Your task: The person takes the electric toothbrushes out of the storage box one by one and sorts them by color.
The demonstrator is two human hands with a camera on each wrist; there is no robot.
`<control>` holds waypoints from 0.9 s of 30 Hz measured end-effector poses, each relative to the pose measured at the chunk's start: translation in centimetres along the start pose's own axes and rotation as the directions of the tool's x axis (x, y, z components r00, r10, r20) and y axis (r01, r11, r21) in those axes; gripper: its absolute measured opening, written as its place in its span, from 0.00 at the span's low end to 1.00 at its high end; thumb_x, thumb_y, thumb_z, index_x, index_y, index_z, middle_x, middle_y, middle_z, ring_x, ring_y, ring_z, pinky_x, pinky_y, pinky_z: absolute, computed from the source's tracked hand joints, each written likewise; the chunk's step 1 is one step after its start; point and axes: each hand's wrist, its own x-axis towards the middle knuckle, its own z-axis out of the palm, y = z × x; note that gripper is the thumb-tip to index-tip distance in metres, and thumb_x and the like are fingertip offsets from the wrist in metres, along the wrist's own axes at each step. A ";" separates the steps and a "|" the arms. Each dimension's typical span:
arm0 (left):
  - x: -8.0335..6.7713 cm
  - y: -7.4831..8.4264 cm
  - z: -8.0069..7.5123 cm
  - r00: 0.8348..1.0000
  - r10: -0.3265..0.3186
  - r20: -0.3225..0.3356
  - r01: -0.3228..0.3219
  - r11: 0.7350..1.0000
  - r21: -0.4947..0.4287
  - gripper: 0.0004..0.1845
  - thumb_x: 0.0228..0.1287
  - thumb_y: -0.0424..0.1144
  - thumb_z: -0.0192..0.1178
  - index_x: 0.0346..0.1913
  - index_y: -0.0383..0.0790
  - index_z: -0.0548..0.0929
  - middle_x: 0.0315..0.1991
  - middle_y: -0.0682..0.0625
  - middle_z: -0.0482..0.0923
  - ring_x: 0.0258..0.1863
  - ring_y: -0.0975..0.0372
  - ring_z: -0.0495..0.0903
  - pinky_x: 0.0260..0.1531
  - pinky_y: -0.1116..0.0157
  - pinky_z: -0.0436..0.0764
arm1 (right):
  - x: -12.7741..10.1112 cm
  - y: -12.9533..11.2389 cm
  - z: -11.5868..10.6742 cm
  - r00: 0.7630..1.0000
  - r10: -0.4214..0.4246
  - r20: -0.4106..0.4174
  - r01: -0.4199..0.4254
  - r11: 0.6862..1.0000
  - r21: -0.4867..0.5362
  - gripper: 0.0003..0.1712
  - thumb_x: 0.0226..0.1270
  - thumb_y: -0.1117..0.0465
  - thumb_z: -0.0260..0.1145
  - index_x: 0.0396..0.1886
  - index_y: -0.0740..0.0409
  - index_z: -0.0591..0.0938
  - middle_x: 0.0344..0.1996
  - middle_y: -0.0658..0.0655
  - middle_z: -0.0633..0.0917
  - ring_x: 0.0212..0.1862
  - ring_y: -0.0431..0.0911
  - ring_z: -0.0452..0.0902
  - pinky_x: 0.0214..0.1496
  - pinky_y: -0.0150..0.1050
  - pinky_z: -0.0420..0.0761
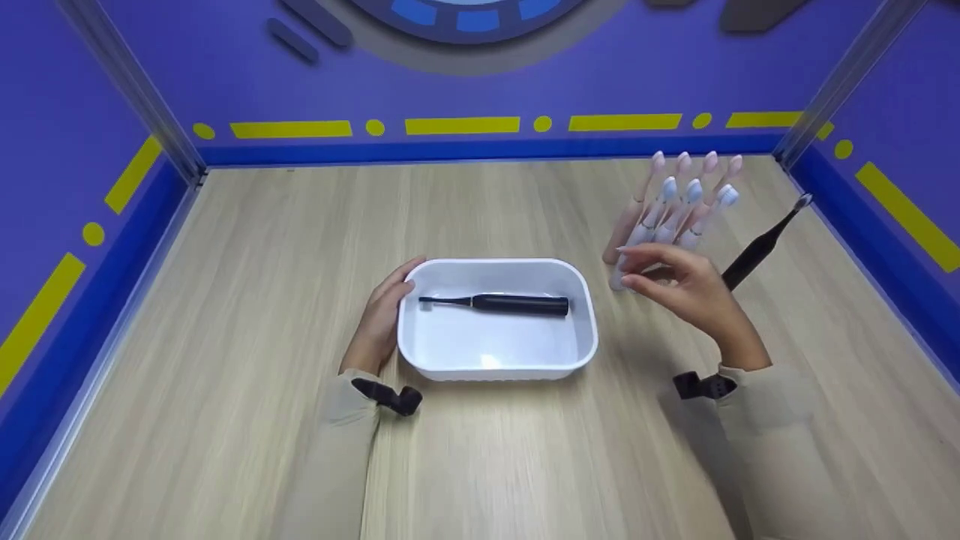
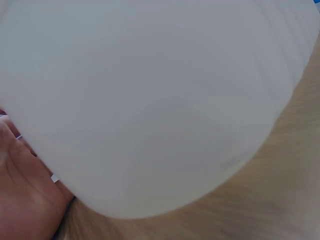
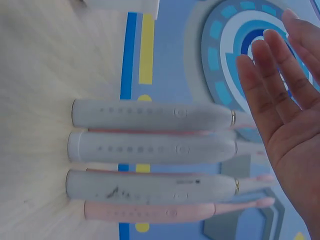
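Left hand (image 1: 379, 319) steadies the tub (image 1: 496, 371); right hand (image 1: 694, 289), fingers spread wide and empty, should grip one upright toothbrush (image 1: 660, 225) low without toppling neighbours

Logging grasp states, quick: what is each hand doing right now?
Left hand: open, resting against the white tub.
Right hand: open, holding nothing, near the standing electric toothbrushes.

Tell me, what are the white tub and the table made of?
The white tub looks like smooth, glossy plastic: light glints on its floor and its corners are rounded. The table looks like pale wood or a wood-look laminate, with long grain lines and a matte surface.
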 end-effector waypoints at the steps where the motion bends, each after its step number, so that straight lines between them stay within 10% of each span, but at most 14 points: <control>1: 0.0 0.0 0.0 1.000 0.000 0.001 0.000 1.000 0.001 0.25 0.72 0.34 0.39 0.70 0.41 0.66 0.72 0.48 0.62 0.73 0.59 0.59 0.73 0.62 0.57 | 0.3 -0.1 0.2 1.000 -0.006 0.016 0.006 1.000 0.001 0.19 0.51 0.81 0.67 0.46 0.71 0.82 0.40 0.60 0.87 0.41 0.34 0.83 0.42 0.25 0.82; 15: 0.0 0.0 0.0 1.000 -0.006 -0.005 0.006 1.000 -0.018 0.24 0.72 0.35 0.39 0.70 0.42 0.66 0.71 0.50 0.63 0.72 0.60 0.60 0.73 0.63 0.58 | 4.6 -1.3 2.3 0.973 0.068 0.222 -0.055 0.996 -0.068 0.20 0.59 0.67 0.69 0.52 0.59 0.82 0.40 0.58 0.87 0.42 0.38 0.82 0.45 0.25 0.81; 27: -0.1 0.1 0.0 1.000 0.016 0.016 -0.015 1.000 -0.023 0.25 0.72 0.34 0.39 0.70 0.39 0.65 0.72 0.46 0.62 0.73 0.58 0.58 0.74 0.61 0.55 | 7.4 -1.9 4.4 0.900 0.187 0.395 -0.158 0.982 -0.104 0.22 0.61 0.64 0.69 0.56 0.62 0.80 0.46 0.63 0.85 0.48 0.52 0.81 0.53 0.49 0.82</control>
